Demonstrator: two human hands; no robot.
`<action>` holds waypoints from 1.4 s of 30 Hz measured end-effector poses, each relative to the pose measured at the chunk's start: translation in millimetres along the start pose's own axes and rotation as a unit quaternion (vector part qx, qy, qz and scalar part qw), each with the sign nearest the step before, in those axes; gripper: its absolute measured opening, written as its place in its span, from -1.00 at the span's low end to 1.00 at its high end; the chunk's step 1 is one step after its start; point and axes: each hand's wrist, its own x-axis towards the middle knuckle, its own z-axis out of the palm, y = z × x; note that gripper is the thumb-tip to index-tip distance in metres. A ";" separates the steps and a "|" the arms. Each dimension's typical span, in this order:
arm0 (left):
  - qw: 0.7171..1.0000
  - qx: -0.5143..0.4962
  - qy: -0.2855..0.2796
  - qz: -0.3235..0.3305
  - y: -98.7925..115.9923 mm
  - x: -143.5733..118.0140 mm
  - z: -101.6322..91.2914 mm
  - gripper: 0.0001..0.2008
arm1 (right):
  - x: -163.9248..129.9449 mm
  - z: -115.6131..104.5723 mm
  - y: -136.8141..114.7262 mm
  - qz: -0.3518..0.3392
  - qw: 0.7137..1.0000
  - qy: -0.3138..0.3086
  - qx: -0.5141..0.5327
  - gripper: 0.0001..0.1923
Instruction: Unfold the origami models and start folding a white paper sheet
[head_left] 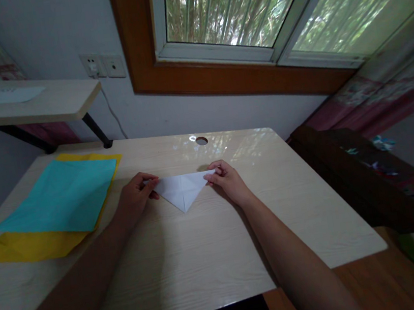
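Note:
A white sheet of paper (182,189), folded into a triangle, is stretched between my two hands over the desk. Its long edge faces the window, its point is turned toward me, and a crease runs down the middle. My left hand (139,193) pinches the left corner between thumb and fingers. At the opposite corner, my right hand (228,178) has the paper pinched the same way. Fingertips cover both corners in part.
Left on the desk (207,263) lies a turquoise sheet (64,195) over a yellow sheet (38,245). A raised shelf (63,95) on black legs stands behind them. The desk has a round cable hole (201,141) near its back edge, below the window (225,9).

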 end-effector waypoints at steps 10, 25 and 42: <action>1.000 0.005 -0.003 -0.005 0.0 1.0 -0.3 -0.70 | 0.0 0.7 -2.2 0.003 1.000 -0.001 -0.013 -0.58; 0.995 0.009 0.094 0.027 -5.4 7.6 -7.3 -0.71 | -11.9 3.1 -14.4 0.025 0.991 -0.132 -0.022 -0.70; 0.993 0.058 0.094 0.048 -5.6 5.5 -5.7 -0.61 | -11.9 5.0 -15.4 0.004 0.995 -0.093 -0.042 -0.73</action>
